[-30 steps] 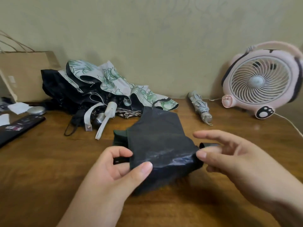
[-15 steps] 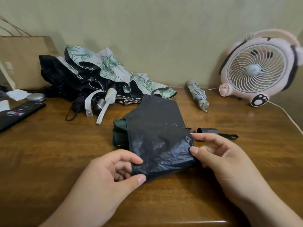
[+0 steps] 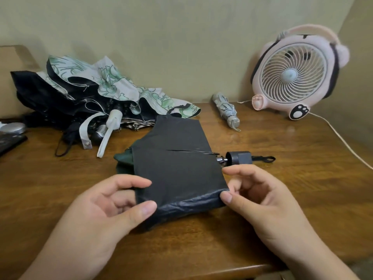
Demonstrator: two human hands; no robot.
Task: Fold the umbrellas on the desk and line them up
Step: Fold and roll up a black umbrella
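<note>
A dark umbrella (image 3: 177,166) with a green underside lies in the middle of the wooden desk (image 3: 282,199), its canopy spread flat and its grey handle (image 3: 239,158) pointing right. My left hand (image 3: 105,211) pinches the near left edge of the fabric between thumb and fingers. My right hand (image 3: 260,201) pinches the near right corner. A heap of unfolded umbrellas, white with green flowers (image 3: 113,85) and black (image 3: 40,93), lies at the back left. One small grey umbrella (image 3: 227,110) lies folded near the wall.
A pink desk fan (image 3: 296,71) stands at the back right, its cord (image 3: 343,140) trailing over the desk's right side. A brown paper bag (image 3: 12,77), a silver disc (image 3: 13,127) and a dark flat object (image 3: 10,143) sit at the far left.
Both hands have lowered the dark canopy onto the desk and closed on its near edge; the right hand went from open fingers to a pinch at the corner.
</note>
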